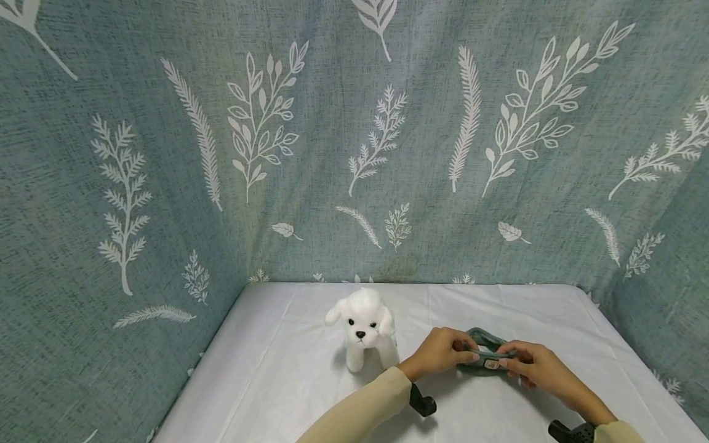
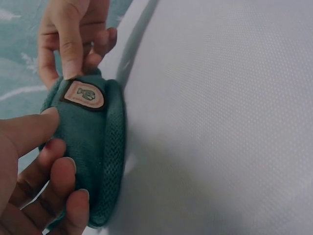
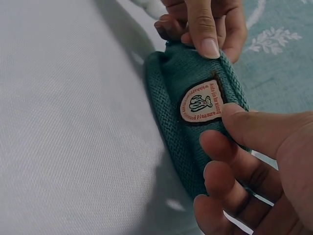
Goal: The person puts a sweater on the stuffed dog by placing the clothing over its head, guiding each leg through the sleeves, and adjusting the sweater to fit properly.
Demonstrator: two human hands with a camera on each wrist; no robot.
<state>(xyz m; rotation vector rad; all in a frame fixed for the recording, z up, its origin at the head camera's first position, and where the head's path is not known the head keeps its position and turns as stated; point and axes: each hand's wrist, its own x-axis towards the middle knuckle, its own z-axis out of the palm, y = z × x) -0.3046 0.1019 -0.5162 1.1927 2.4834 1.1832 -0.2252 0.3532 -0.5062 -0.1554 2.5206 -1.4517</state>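
I'm holding the green knit band (image 2: pixel 83 139) on the right-hand part of the table, and both my hands are working its upper edge! My left hand (image 1: pixel 437 352) is pinching the left stretch of that edge, thumb on the near face, fingers bending in behind. My right hand (image 1: pixel 540 367) is pinching the right stretch the same way, its thumb pressing just beside the patch (image 3: pixel 200 104). The gap in each pinch is narrow, only cloth sitting between thumb and fingers. And look how the band is lying: its long axis is running left to right, from one hand to the other, its opening gaping upward and its far side arching away from me. The patch is facing my way, sitting right of the middle, its rounded end pointing down toward the thick rolled edge. That rolled edge is running along the bottom, close to the white sheet (image 1: pixel 266 381); whether it's touching all along, I can't tell. Over on the left, well within view, the white toy dog (image 1: pixel 361 332) is standing on its legs, its face pointing toward me, apart from the band. Behind everything, the leaf-patterned curtain (image 1: pixel 321 154) is hanging, while my pale sleeve (image 1: pixel 362 409) is reaching in below the dog.
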